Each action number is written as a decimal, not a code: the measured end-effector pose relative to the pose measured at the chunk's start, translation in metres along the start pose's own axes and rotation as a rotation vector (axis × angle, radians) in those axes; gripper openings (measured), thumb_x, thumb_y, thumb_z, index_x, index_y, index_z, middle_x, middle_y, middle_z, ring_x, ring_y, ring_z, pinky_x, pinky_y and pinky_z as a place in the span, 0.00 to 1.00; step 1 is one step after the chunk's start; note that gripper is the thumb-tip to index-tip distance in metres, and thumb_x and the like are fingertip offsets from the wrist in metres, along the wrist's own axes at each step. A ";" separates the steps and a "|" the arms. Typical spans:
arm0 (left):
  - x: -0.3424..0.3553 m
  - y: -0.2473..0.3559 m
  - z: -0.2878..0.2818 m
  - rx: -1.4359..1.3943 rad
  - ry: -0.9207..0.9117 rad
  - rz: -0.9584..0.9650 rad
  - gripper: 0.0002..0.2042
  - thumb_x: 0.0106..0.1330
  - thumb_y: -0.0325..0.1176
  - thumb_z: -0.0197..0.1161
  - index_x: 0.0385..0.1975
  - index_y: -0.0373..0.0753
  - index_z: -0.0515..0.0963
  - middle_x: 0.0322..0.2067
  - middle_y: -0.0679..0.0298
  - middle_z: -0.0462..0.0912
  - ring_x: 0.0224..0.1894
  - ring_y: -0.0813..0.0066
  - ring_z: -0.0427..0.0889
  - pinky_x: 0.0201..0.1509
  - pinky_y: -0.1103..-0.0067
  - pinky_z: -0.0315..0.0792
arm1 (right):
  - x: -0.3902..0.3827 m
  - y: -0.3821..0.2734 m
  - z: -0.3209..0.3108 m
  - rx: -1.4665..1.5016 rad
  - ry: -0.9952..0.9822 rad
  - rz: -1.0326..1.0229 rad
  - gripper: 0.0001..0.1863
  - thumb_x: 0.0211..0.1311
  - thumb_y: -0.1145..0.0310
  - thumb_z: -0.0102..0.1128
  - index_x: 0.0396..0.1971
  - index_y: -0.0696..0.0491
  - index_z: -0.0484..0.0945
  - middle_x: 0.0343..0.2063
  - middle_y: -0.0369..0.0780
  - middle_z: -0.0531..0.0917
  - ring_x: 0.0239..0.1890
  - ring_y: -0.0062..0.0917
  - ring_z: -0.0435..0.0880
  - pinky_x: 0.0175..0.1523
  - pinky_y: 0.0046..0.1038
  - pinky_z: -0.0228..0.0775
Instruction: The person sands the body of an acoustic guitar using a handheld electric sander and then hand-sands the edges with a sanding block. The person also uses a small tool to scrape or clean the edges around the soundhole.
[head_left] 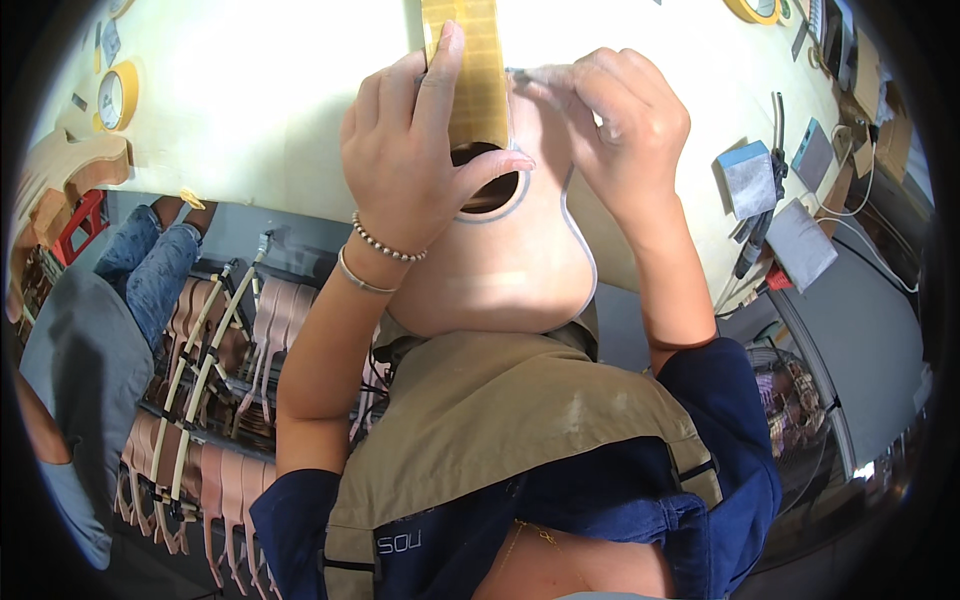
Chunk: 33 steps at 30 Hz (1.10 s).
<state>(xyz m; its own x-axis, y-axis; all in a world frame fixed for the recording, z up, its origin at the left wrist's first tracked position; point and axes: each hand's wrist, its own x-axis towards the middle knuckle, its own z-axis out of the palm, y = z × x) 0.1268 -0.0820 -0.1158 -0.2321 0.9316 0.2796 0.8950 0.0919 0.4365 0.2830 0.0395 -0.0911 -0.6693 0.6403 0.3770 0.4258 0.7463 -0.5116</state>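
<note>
A small unfinished guitar (510,275) of pale wood lies in front of me, its lower end against my apron and its neck pointing away. Yellow tape (475,95) covers the fretboard down to the dark sound hole (487,192). My left hand (400,165) rests over the neck and upper body with fingers stretched, the thumb reaching across the sound hole. To the right of the neck, my right hand (630,125) is closed in a pinch at the body's far edge. A small greyish piece shows at its fingertips, too little to name.
Tape rolls (118,95) lie on the pale worktable (250,90). Right of the guitar are sanding blocks (745,180) and a black hose (778,150). Below left, a rack holds several guitar necks (225,490). Another person's denim-clad leg (165,265) is at the left. A fan (790,410) stands lower right.
</note>
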 end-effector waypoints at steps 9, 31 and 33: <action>0.005 0.003 -0.011 0.003 -0.095 0.000 0.51 0.42 0.63 0.74 0.67 0.38 0.69 0.46 0.60 0.79 0.47 0.59 0.78 0.52 0.68 0.74 | -0.012 -0.015 -0.015 -0.037 -0.124 -0.096 0.07 0.36 0.70 0.70 0.20 0.47 0.81 0.21 0.31 0.77 0.22 0.25 0.73 0.24 0.28 0.66; 0.007 0.007 -0.010 0.014 -0.066 0.006 0.52 0.40 0.63 0.74 0.68 0.40 0.69 0.46 0.60 0.79 0.47 0.60 0.78 0.52 0.69 0.74 | -0.001 0.003 -0.003 0.028 -0.006 0.002 0.06 0.43 0.71 0.72 0.22 0.47 0.83 0.20 0.31 0.78 0.22 0.27 0.73 0.25 0.29 0.66; 0.007 0.006 -0.010 0.005 -0.061 0.018 0.52 0.40 0.63 0.74 0.68 0.40 0.69 0.46 0.60 0.79 0.48 0.60 0.78 0.52 0.68 0.74 | 0.007 -0.002 0.000 -0.007 0.014 -0.010 0.05 0.43 0.71 0.72 0.22 0.47 0.83 0.20 0.31 0.77 0.22 0.27 0.73 0.25 0.28 0.66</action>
<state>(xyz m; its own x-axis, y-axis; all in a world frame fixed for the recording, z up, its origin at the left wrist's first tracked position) 0.1266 -0.0780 -0.1031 -0.1921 0.9530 0.2343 0.9006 0.0763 0.4278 0.2776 0.0419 -0.0872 -0.6648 0.6351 0.3934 0.4236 0.7542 -0.5018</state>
